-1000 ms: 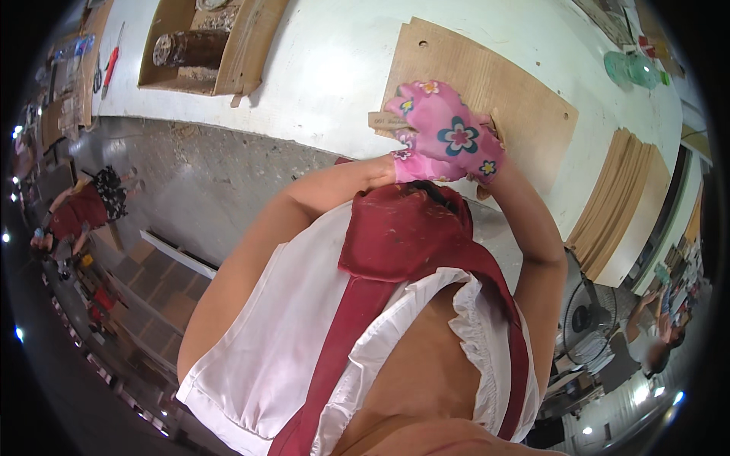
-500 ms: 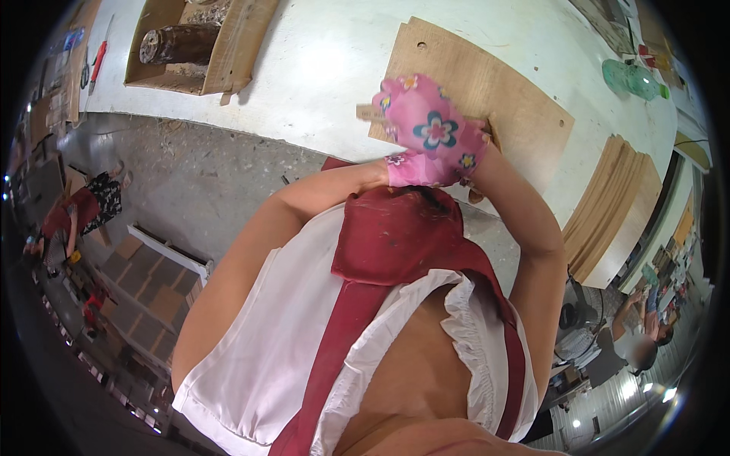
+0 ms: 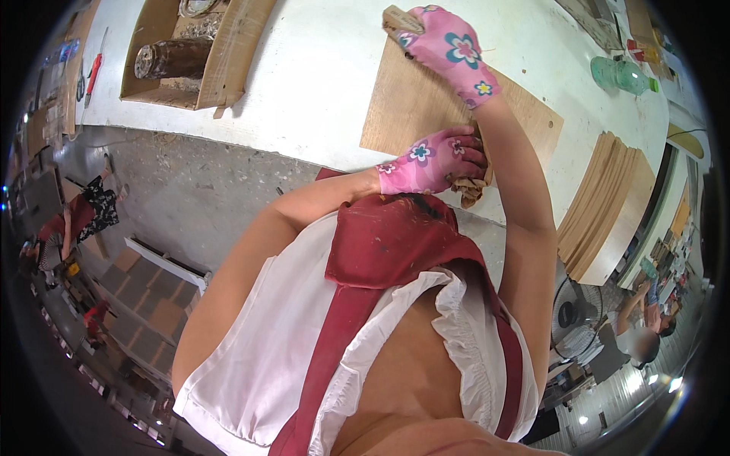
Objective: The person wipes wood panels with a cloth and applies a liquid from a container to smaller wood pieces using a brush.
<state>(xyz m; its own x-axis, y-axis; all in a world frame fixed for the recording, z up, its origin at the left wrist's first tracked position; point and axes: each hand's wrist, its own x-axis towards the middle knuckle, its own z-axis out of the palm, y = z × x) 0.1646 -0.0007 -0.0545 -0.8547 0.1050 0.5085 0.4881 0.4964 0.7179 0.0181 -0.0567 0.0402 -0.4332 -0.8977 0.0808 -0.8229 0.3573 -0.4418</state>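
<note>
A flat light-wood board (image 3: 403, 102) with small holes near its corners lies on the white table. At its far left edge, my right hand (image 3: 449, 47), in a pink flowered glove, is closed round a small wooden block (image 3: 400, 21). My left hand (image 3: 435, 161), gloved the same way, is at the board's near edge with its fingers curled round a crumpled brown cloth or paper (image 3: 471, 190); which of the two I cannot tell. Part of the board is hidden under my right forearm.
A stack of thin wooden boards (image 3: 608, 205) lies at the right. Beyond it is a green plastic bottle (image 3: 623, 74) on its side. At the left stand a cardboard box (image 3: 236, 57) holding a brown-coated cylinder (image 3: 173, 58) and a red-handled tool (image 3: 93, 80).
My right hand has swung away from above my left hand to the board's far left edge, carrying the wooden block. The left hand and the crumpled brown piece now show.
</note>
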